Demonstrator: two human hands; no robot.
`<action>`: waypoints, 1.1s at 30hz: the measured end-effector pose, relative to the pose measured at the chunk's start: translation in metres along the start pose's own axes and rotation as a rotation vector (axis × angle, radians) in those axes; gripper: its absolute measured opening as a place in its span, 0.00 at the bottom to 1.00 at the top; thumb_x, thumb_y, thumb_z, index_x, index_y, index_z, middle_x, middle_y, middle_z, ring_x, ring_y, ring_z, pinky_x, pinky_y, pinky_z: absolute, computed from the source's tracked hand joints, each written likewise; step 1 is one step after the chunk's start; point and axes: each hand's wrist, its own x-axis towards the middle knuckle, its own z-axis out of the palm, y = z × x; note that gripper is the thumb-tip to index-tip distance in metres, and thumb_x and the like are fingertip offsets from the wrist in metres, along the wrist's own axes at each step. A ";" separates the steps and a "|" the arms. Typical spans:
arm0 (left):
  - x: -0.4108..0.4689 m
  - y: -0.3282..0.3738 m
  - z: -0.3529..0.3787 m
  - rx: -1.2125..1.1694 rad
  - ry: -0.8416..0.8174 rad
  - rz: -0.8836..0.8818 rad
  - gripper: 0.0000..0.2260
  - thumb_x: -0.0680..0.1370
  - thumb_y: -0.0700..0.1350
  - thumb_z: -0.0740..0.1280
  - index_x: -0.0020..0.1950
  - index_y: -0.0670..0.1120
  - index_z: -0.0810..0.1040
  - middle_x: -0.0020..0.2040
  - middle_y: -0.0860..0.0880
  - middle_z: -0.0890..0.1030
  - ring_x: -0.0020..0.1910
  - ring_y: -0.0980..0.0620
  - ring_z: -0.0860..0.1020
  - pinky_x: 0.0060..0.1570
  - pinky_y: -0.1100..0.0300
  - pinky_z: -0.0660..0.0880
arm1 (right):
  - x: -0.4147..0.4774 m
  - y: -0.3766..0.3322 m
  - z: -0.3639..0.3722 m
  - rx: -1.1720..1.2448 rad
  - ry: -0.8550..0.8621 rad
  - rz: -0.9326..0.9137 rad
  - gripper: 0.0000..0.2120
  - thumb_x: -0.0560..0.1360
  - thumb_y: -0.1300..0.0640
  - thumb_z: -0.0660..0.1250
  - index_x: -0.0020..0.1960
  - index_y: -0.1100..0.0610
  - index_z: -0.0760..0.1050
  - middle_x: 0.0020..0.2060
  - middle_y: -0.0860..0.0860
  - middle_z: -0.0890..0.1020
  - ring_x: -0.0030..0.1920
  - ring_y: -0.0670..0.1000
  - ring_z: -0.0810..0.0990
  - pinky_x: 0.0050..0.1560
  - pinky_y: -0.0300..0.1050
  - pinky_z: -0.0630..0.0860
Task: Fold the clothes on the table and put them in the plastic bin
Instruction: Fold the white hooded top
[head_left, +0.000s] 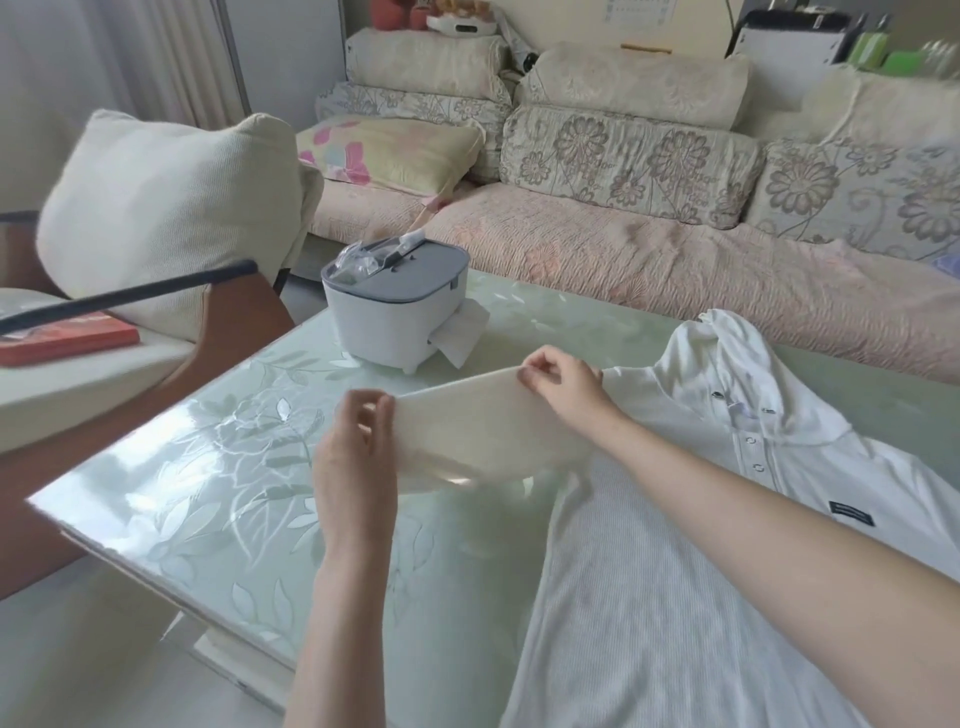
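A white hooded shirt (675, 597) with a buttoned placket lies face up on the glass table (197, 509), hood pointing away from me. Its left sleeve (467, 436) is lifted off the table and stretched flat between my hands. My left hand (358, 457) pinches the sleeve's cuff end with fingers and thumb. My right hand (561, 379) pinches the sleeve's upper edge near the shoulder. No plastic bin for clothes is clearly in view.
A white tissue box (395, 306) with a grey lid stands at the table's far edge, a tissue hanging from its side. A sofa (623, 249) with cushions runs behind the table. A chair (156, 208) with a pale pillow and a red book (67, 340) sit left.
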 end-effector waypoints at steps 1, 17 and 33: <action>0.002 0.006 -0.002 -0.079 0.033 -0.011 0.03 0.81 0.49 0.60 0.50 0.52 0.73 0.41 0.54 0.78 0.39 0.53 0.76 0.36 0.58 0.70 | 0.004 -0.002 0.000 0.043 0.009 -0.002 0.07 0.76 0.51 0.66 0.39 0.47 0.72 0.42 0.46 0.80 0.54 0.51 0.78 0.64 0.46 0.61; 0.013 -0.019 -0.031 0.093 -0.585 -0.626 0.30 0.72 0.58 0.70 0.66 0.41 0.69 0.51 0.46 0.80 0.47 0.49 0.80 0.48 0.51 0.79 | -0.086 -0.027 0.040 -0.117 -0.367 -0.264 0.08 0.74 0.51 0.67 0.52 0.49 0.79 0.45 0.40 0.75 0.48 0.41 0.70 0.54 0.41 0.70; 0.011 -0.014 -0.050 -0.082 -0.470 -0.624 0.14 0.82 0.48 0.57 0.61 0.42 0.74 0.52 0.44 0.78 0.45 0.47 0.79 0.47 0.49 0.77 | -0.109 -0.069 0.051 0.062 -0.210 -0.184 0.09 0.75 0.53 0.66 0.41 0.57 0.78 0.31 0.51 0.81 0.34 0.52 0.81 0.39 0.50 0.78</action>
